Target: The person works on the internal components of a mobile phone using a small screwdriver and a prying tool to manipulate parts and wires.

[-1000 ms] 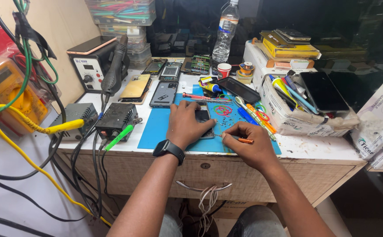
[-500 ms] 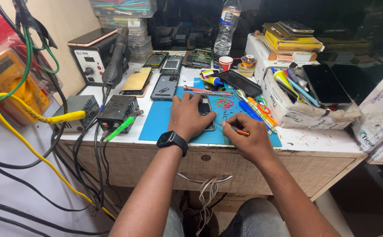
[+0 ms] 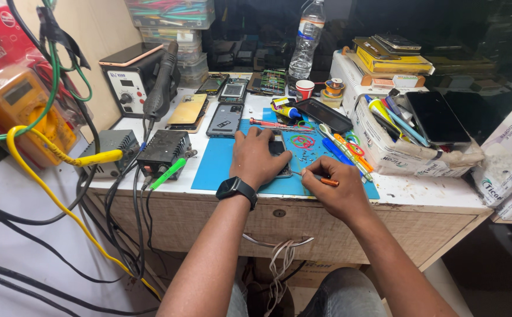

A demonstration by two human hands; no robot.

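A blue work mat (image 3: 221, 165) lies on the white bench. My left hand (image 3: 258, 156), with a black watch on the wrist, presses flat on a small dark phone (image 3: 279, 150) lying on the mat. My right hand (image 3: 333, 189) pinches an orange-handled screwdriver (image 3: 325, 181), its tip pointing left at the phone's lower right edge. Most of the phone is hidden under my left palm.
Several phones (image 3: 225, 119) lie behind the mat. A hot-air station (image 3: 131, 82) and small black boxes (image 3: 163, 150) with cables stand at left, a yellow multimeter (image 3: 18, 108) farther left. A water bottle (image 3: 306, 39), a red cup (image 3: 305, 88) and a white box of tools (image 3: 397, 154) stand at right.
Both hands stay on the phone and screwdriver. The view has shifted slightly; my right hand has edged a little closer to the phone.
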